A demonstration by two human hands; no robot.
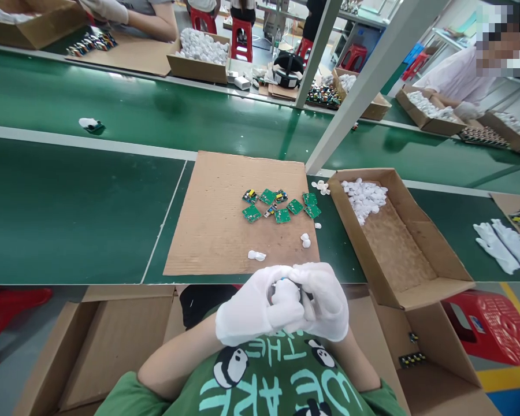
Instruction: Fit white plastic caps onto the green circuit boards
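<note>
Both of my hands wear white gloves and meet in front of my chest, just past the table's near edge. My left hand (260, 306) and my right hand (327, 300) are closed around one small thing. Only a dark edge and a speck of blue show between the fingers, so I cannot tell its kind. Beyond them, several small green circuit boards (282, 216) lie on a flat cardboard sheet (216, 214), some with their components facing up. Two small white pieces rest nearer to me: one white piece (256, 255) to the left, another white piece (305, 240) to the right.
An open cardboard box (416, 254) at the right holds small white plastic parts (364, 197). White gloves (498, 245) lie farther right. A green conveyor belt (177, 110) runs behind, carrying a white-and-green piece (91, 125). A slanted metal post (364, 86) rises behind the sheet. Co-workers sit across.
</note>
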